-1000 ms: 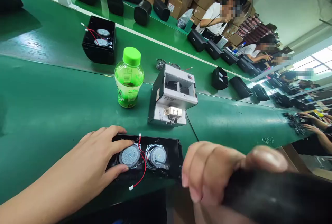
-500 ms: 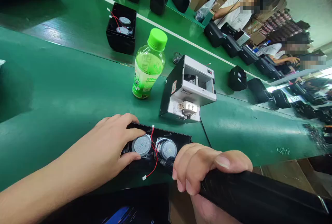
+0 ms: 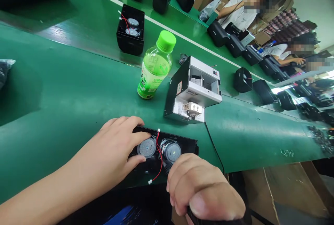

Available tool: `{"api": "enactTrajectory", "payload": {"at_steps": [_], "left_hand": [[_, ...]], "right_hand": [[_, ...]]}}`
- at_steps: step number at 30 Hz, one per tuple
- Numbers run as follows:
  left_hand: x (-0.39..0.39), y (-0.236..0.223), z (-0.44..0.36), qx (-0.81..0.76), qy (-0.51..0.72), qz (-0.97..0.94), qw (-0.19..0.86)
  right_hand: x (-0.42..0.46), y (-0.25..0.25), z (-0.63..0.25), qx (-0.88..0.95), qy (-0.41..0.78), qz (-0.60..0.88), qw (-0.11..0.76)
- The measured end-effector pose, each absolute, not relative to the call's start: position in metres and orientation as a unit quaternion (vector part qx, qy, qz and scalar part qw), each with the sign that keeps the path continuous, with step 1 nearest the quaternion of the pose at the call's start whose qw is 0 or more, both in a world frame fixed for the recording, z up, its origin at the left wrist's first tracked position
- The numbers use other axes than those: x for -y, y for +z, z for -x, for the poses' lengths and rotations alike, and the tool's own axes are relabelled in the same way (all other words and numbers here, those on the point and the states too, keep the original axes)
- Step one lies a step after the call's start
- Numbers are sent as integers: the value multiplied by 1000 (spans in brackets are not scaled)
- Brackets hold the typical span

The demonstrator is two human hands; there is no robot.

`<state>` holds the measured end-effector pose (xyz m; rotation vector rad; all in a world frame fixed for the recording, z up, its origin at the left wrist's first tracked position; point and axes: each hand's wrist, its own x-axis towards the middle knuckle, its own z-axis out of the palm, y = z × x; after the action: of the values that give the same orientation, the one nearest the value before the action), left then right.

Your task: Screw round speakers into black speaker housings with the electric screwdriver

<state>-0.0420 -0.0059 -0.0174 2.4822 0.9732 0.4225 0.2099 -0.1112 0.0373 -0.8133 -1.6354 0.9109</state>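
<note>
My left hand [image 3: 117, 145] rests on an open black speaker housing [image 3: 189, 145], with fingers above and thumb below the left round driver [image 3: 147, 147]. Beside that driver sits a second round driver [image 3: 171, 152]. A red wire with a white connector [image 3: 159, 159] runs between them and over the housing's edge. My right hand [image 3: 200, 186] grips a black electric screwdriver [image 3: 169, 167], whose dark front end lies against the lower edge of the right driver. Most of the tool's body is hidden behind my hand or out of view.
A green-capped bottle [image 3: 155, 65] and a white-and-black screw feeder [image 3: 191, 91] stand on the green belt [image 3: 78, 79]. Behind them are an open speaker box [image 3: 130, 30], several black speakers, cardboard cartons and two co-workers [image 3: 240, 13].
My right hand has dropped lower and the screwdriver's long body has swung down out of view. Its front end now sits over the right driver. My left hand stays on the housing.
</note>
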Motion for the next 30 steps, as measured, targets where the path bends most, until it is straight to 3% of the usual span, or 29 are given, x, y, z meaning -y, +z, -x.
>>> {"api": "enactTrajectory", "payload": {"at_steps": [5, 10, 16, 20, 30], "left_hand": [[6, -18, 41, -351, 154, -900, 207], [6, -19, 41, -351, 146, -904, 194], [1, -20, 42, -360, 127, -897, 224], [-7, -30, 46, -352, 145, -893, 241], [-11, -42, 52, -340, 152, -901, 220]], "right_hand": [[119, 22, -183, 622, 280, 393, 617], [119, 8, -168, 567, 252, 367, 693], [118, 59, -194, 543, 281, 424, 668], [83, 97, -224, 484, 184, 412, 750], [-10, 77, -258, 523, 164, 406, 731]]}}
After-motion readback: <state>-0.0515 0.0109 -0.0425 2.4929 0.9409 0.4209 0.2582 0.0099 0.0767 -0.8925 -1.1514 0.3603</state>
